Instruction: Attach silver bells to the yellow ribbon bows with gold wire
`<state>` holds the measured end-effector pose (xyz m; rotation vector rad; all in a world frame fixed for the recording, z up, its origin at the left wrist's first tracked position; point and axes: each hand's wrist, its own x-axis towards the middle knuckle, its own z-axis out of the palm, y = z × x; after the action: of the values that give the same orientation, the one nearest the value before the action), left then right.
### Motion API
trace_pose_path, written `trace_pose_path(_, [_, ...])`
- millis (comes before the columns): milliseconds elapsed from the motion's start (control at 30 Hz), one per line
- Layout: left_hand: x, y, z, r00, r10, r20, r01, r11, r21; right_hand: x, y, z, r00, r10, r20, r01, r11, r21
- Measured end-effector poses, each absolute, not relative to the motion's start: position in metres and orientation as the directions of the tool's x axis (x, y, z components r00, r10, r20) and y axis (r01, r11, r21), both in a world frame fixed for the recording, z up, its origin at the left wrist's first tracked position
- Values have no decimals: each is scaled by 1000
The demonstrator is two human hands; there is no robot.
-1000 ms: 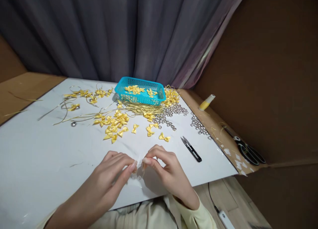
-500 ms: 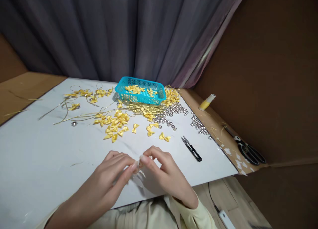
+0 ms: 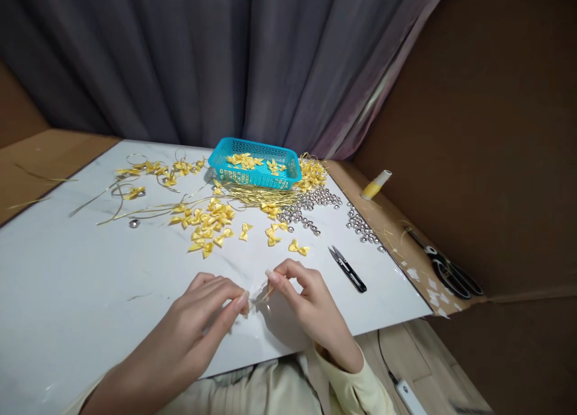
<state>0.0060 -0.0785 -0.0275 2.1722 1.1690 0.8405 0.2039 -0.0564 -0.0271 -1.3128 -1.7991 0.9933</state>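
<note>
My left hand (image 3: 211, 313) is closed in a pinch near the table's front edge, thumb against forefinger. A thin gold cord (image 3: 261, 299) runs from those fingertips across to my right hand (image 3: 300, 292), which pinches its other side. Whether anything else sits inside the left pinch is hidden by the fingers. Beyond my hands lie loose yellow ribbon bows (image 3: 211, 223) and a single bow (image 3: 298, 247). A pair of black thread snips (image 3: 348, 271) rests to the right of my right hand.
A blue basket (image 3: 256, 178) holding bows stands at the back, with gold cords (image 3: 261, 196) before it. Silver beads (image 3: 311, 205) spread to its right. Bows with cords (image 3: 148, 167) lie back left. Scissors (image 3: 451, 274) and a yellow tube (image 3: 376, 185) are at the right edge.
My right hand has moved a little right and up, away from my left, so the cord between them now shows. My left hand has stayed nearly still.
</note>
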Motion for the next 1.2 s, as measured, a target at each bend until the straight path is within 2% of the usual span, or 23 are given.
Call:
trace_pose_path(200, [6, -79, -28, 400, 878, 264, 536, -457, 709, 212, -53, -27, -288, 957, 38, 491, 182, -852])
trace_pose_path(367, [6, -81, -29, 354, 900, 254, 533, -417, 736, 220, -52, -29, -277, 960, 43, 583, 203, -786])
trace_pose_path(500, [7, -81, -27, 349, 907, 234, 546, -400, 736, 220, -57, -26, -257, 958, 129, 544, 254, -800])
trace_pose_path(667, [8, -79, -25, 369, 889, 269, 526, -439, 728, 207, -68, -22, -400, 867, 298, 409, 459, -789])
trace_pose_path(833, [9, -78, -26, 376, 885, 276, 548, -452, 704, 196, -69, -26, -448, 805, 388, 364, 561, -744])
trace_pose_path(933, [10, -79, -26, 372, 890, 263, 557, -441, 704, 194, -68, -27, -421, 816, 395, 338, 546, -766])
trace_pose_path(1067, [6, -81, -27, 208, 951, 231, 582, -310, 752, 216, -66, -22, -337, 886, 320, 395, 441, -806])
trace_pose_path(1133, [0, -84, -31, 137, 961, 239, 602, -272, 750, 249, -61, -14, -269, 905, 328, 539, 424, -728])
trace_pose_path(1167, [-4, -85, -34, 106, 962, 251, 617, -261, 742, 271, -56, -8, -229, 904, 362, 655, 418, -629])
trace_pose_path(1200, [-8, -86, -37, 66, 965, 255, 629, -239, 740, 296, -51, -1, -218, 895, 389, 790, 396, -469])
